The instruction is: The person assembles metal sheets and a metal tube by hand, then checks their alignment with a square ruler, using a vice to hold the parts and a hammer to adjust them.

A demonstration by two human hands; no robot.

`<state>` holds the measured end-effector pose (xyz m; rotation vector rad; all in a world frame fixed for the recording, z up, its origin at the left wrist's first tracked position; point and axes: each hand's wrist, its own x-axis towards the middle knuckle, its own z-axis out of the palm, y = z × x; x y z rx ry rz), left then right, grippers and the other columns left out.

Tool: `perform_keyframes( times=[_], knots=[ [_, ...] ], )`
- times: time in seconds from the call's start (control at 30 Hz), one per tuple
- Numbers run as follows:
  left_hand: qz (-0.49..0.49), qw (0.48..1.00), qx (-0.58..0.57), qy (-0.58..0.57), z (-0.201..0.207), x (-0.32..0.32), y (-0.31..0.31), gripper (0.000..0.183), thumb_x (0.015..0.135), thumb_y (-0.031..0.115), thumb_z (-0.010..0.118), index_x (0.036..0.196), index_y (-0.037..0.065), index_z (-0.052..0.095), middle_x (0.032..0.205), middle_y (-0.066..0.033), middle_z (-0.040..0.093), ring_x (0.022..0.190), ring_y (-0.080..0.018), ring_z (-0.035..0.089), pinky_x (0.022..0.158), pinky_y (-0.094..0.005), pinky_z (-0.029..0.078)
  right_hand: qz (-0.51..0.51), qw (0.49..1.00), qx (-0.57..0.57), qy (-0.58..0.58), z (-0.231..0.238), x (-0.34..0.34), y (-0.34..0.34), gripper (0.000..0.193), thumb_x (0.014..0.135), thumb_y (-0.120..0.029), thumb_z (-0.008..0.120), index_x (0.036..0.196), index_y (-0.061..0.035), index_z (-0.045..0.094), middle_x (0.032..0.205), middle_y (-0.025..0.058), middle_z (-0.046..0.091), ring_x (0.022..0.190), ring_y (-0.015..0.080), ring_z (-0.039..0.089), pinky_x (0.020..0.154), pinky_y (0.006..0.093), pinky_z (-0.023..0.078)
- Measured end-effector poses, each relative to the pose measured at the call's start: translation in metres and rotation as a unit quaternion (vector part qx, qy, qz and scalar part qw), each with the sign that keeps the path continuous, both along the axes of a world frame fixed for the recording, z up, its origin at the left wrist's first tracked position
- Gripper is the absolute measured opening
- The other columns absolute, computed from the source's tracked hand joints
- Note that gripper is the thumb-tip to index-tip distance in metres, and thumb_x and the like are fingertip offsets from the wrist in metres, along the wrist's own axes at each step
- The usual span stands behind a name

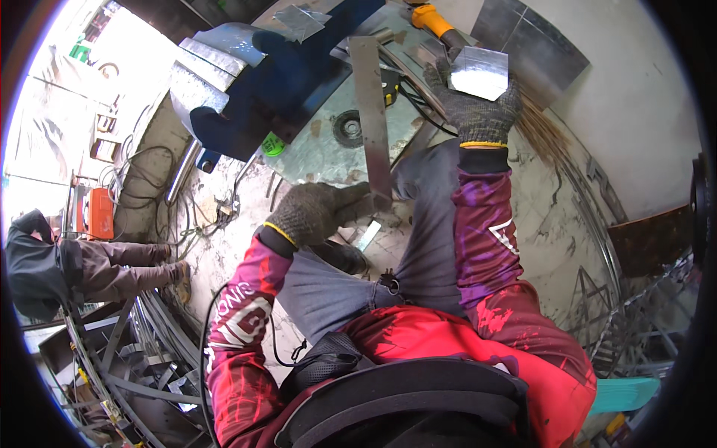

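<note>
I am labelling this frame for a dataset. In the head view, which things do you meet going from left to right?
Crouching person → orange box → blue vise → left hand → flat metal bar → right hand holding shiny metal piece → rusty plate.

Strong daylight floods in from the far left, blowing out that corner; glare flashes on the small shiny square metal plate [479, 72]. Fisheye bending and dark vignetting mark the rim.
</note>
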<state>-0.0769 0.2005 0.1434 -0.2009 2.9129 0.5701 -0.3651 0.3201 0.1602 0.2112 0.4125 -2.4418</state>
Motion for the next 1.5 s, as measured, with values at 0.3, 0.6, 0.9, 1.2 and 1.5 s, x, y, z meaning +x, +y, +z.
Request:
perform_keyframes(
  times=[0.3, 0.6, 0.9, 1.2, 1.5],
  knots=[
    [-0.023, 0.991, -0.129, 0.000, 0.015, -0.023, -0.027, 0.039, 0.094, 0.049, 0.059, 0.113, 0.016, 0.067, 0.075, -0.0125, 0.068, 0.072, -0.0353, 0.068, 0.063, -0.0497, 0.050, 0.060, 0.975, 0.039, 0.211, -0.043, -0.031, -0.003, 0.049, 0.097, -0.045, 0.050, 0.122, -0.0043, 0.059, 0.106, 0.0133, 0.068, 0.098, 0.0311, 0.063, 0.091, 0.0452, 0.053],
    [-0.071, 0.990, -0.066, 0.106, 0.046, 0.006, 0.020, 0.050, 0.073, 0.039, 0.080, 0.107, 0.009, 0.059, 0.086, -0.0128, 0.067, 0.077, -0.0362, 0.069, 0.069, -0.0484, 0.053, -0.029, 0.274, 0.739, 0.614, 0.012, 0.015, -0.007, 0.055, 0.088, -0.053, 0.066, 0.114, -0.0039, 0.063, 0.101, 0.0089, 0.070, 0.094, 0.0240, 0.066, 0.083, 0.0349, 0.054],
    [0.079, 0.958, 0.082, 0.265, 0.076, -0.009, 0.031, 0.040, 0.079, 0.004, 0.071, 0.117, 0.006, 0.060, 0.102, -0.0153, 0.068, 0.084, -0.0320, 0.070, 0.077, -0.0420, 0.056, -0.013, 0.938, 0.285, 0.194, -0.004, 0.000, -0.006, 0.049, 0.095, -0.049, 0.047, 0.119, -0.0086, 0.062, 0.114, 0.0143, 0.065, 0.109, 0.0336, 0.058, 0.096, 0.0539, 0.044],
    [0.313, 0.537, 0.666, 0.412, -0.040, -0.012, 0.017, 0.035, 0.084, 0.010, 0.055, 0.117, -0.001, 0.060, 0.095, -0.0139, 0.067, 0.083, -0.0249, 0.070, 0.073, -0.0367, 0.057, -0.039, 0.999, 0.031, -0.006, -0.005, -0.001, -0.007, 0.053, 0.096, -0.047, 0.039, 0.121, -0.0046, 0.059, 0.116, 0.0205, 0.064, 0.107, 0.0411, 0.057, 0.099, 0.0614, 0.043],
    [0.455, 0.398, 0.687, 0.403, -0.117, -0.022, -0.013, 0.031, 0.097, 0.030, 0.063, 0.116, 0.004, 0.062, 0.096, -0.0082, 0.066, 0.085, -0.0220, 0.066, 0.074, -0.0387, 0.058, -0.024, 1.000, -0.002, -0.008, -0.016, -0.003, -0.005, 0.053, 0.095, -0.049, 0.043, 0.120, -0.0053, 0.061, 0.114, 0.0229, 0.064, 0.104, 0.0423, 0.059, 0.100, 0.0615, 0.044]
  ],
)
